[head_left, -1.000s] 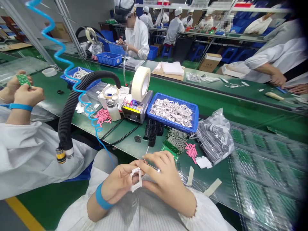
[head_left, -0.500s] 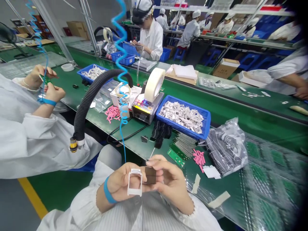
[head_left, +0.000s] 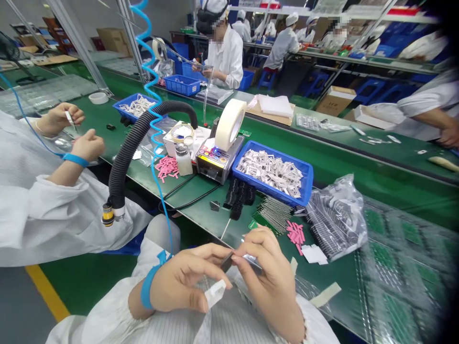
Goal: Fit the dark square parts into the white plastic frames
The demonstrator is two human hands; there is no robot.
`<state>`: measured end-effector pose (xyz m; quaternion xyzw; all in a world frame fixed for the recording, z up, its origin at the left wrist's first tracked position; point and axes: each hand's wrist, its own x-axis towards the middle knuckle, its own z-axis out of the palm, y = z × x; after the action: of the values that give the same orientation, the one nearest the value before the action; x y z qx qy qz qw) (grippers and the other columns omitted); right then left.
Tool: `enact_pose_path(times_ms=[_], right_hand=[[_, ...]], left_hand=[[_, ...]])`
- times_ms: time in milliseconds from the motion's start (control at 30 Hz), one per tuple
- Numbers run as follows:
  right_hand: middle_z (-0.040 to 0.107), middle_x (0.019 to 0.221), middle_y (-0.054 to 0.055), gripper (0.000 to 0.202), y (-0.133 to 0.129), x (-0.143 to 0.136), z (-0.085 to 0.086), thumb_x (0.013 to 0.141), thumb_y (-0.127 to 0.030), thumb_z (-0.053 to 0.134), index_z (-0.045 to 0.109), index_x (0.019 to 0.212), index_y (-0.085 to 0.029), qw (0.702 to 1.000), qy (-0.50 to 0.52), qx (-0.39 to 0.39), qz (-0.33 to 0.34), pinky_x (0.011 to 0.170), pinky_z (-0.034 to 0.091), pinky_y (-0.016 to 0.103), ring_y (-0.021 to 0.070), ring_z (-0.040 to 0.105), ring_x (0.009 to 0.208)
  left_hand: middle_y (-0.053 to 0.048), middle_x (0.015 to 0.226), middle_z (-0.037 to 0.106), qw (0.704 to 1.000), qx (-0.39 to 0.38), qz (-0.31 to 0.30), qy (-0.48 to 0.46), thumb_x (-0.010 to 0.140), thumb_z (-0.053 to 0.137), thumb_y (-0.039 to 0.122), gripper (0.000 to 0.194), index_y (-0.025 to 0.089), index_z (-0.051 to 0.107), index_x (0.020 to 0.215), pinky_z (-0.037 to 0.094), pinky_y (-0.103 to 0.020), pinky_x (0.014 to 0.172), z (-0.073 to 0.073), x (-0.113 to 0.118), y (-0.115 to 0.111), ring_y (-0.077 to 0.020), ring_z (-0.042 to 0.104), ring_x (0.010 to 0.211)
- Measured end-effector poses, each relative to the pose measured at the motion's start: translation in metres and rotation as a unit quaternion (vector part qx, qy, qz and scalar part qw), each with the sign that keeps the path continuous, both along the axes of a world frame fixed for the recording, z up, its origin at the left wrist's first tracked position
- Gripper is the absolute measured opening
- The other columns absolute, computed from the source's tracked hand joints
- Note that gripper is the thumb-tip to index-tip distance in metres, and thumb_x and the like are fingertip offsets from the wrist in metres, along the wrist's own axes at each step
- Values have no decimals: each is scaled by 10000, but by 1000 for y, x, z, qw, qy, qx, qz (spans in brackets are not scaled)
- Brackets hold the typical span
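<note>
My left hand (head_left: pixel 179 282) is closed on a white plastic frame (head_left: pixel 215 292), held between thumb and fingers and seen edge-on. A small dark rectangular panel (head_left: pixel 226 263) sits between my two hands, tilted steeply. The right hand (head_left: pixel 268 274) pinches the panel's upper corner with thumb and fingertips, while the left fingers touch its other side. Something shiny and clear shows below the right fingers; I cannot make out what it is. Both hands are above my lap, in front of the green bench edge (head_left: pixel 201 224).
A blue bin (head_left: pixel 308 184) of white frames stands beyond my hands, beside a tape dispenser (head_left: pixel 211 167). Pink strips (head_left: pixel 296 236), circuit boards (head_left: pixel 274 215) and a plastic bag (head_left: pixel 339 220) lie rightward. A black hose (head_left: pixel 120 167) and coiled blue cord (head_left: pixel 152 95) hang left, near a co-worker's sleeve (head_left: pixel 46 205).
The white frame has turned from face-on to edge-on in my left hand. The dark panel has tilted up, and my right fingers now pinch its corner. The blue cord has swung left.
</note>
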<state>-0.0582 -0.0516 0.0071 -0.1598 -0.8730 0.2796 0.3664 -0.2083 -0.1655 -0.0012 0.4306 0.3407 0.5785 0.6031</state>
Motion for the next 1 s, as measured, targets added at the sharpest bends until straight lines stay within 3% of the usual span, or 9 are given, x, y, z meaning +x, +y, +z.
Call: enact_pose_path(times_ms=[133, 533, 633, 733, 867, 1000], right_hand=[[519, 736, 1, 115, 2, 1, -1, 839, -104, 516, 538, 802, -211, 1000, -13, 3, 10, 852, 363, 454, 163, 490, 753], [526, 738, -9, 107, 6, 1, -12, 865, -134, 489, 501, 791, -210, 997, -58, -40, 32, 810, 344, 388, 156, 491, 765], [528, 765, 2, 116, 4, 6, -9, 871, -125, 447, 481, 792, -204, 995, -83, -21, 45, 805, 331, 382, 160, 482, 787], [522, 778, 3, 115, 4, 17, -12, 883, -147, 417, 452, 788, -202, 991, -112, -42, 65, 761, 343, 344, 155, 479, 784], [515, 724, 6, 177, 19, 29, -47, 896, -195, 392, 454, 731, -195, 978, -191, -83, -11, 662, 363, 293, 147, 490, 703], [519, 654, 30, 221, 31, 32, -82, 851, -172, 438, 498, 639, -183, 953, -282, -47, -98, 642, 356, 320, 177, 501, 656]], left_hand=[[-137, 1224, 525, 999, 33, 2, 33, 714, 675, 417, 366, 237, 700, 1032, 313, -480, 1010, -4, -1, 2, -314, 463, 1166], [-112, 1184, 530, 998, -1, -4, 68, 726, 665, 405, 343, 245, 701, 1028, 341, -437, 982, -11, -1, 4, -290, 481, 1124], [-121, 1134, 555, 999, -40, -1, 18, 685, 697, 425, 342, 213, 729, 951, 364, -424, 954, -17, 1, 7, -292, 501, 1099], [-136, 1190, 568, 988, -119, 35, -98, 656, 716, 448, 336, 180, 740, 859, 369, -424, 959, -26, 4, 11, -314, 503, 1138], [-148, 1229, 593, 956, -160, 73, -235, 627, 747, 424, 367, 133, 728, 851, 291, -416, 1055, -35, 3, 16, -301, 510, 1172], [-150, 1218, 615, 939, -154, 45, -305, 660, 738, 357, 335, 103, 718, 878, 295, -380, 1069, -38, 0, 17, -266, 537, 1156]])
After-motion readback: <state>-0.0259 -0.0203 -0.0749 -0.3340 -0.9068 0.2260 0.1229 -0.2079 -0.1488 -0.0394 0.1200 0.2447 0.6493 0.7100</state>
